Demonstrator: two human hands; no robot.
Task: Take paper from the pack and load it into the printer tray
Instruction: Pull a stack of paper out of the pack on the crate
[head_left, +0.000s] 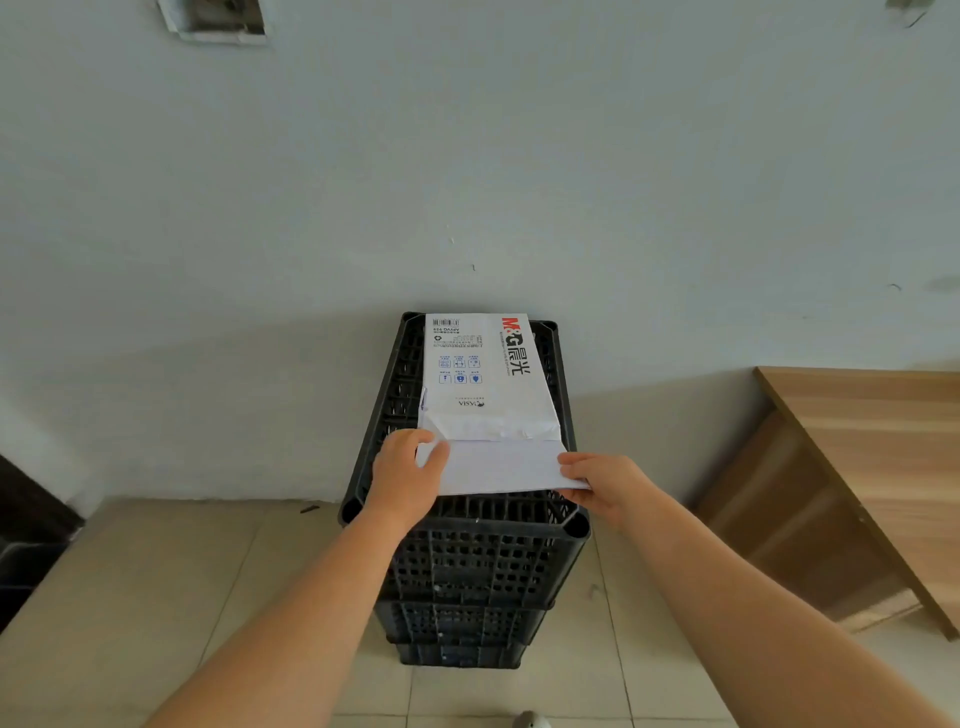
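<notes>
A white paper pack (485, 379) with red and black lettering lies flat on top of a stack of black plastic crates (467, 561) against the wall. White sheets of paper (498, 467) stick out of the pack's open near end. My left hand (405, 478) grips the left corner of these sheets, thumb on top. My right hand (602, 483) pinches their right corner. No printer or printer tray is in view.
A wooden desk (872, 415) stands at the right against the pale wall. A dark object (26, 545) sits at the left edge. The floor (156, 597) is beige tile. A small grey thing (530, 721) shows at the bottom edge.
</notes>
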